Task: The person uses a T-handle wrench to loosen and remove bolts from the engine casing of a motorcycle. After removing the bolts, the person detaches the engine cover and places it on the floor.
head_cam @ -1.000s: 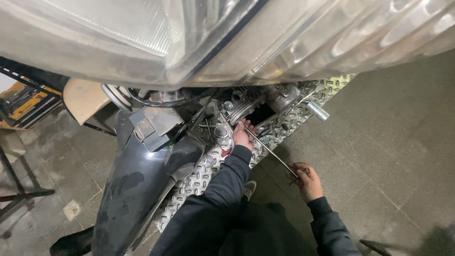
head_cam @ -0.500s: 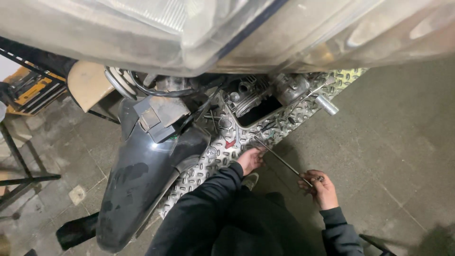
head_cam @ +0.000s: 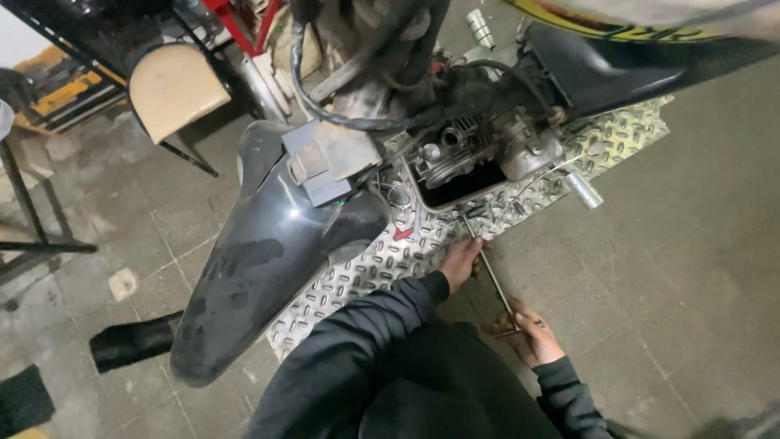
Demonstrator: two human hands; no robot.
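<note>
A long thin T-handle wrench [head_cam: 490, 272] slants from the motorcycle engine [head_cam: 479, 146] down toward me. My left hand [head_cam: 461, 262] is closed around the upper part of its shaft, just below the engine's open case over the diamond-plate stand [head_cam: 366, 268]. My right hand [head_cam: 526, 335] grips the wrench's handle end, lower and to the right above the concrete floor. Both arms wear dark sleeves. The wrench tip, near the engine's lower edge, is hard to make out.
A black front fender [head_cam: 260, 260] juts toward the lower left. A metal foot peg [head_cam: 583, 190] sticks out right of the engine. A tan stool seat [head_cam: 175, 85] and a yellow-black case [head_cam: 61, 89] stand at the upper left, and a dark metal frame [head_cam: 32, 236] at the far left.
The view has tilted down and now shows the engine and fender more fully. Both hands and the wrench have pulled down and back from the engine, toward me.
</note>
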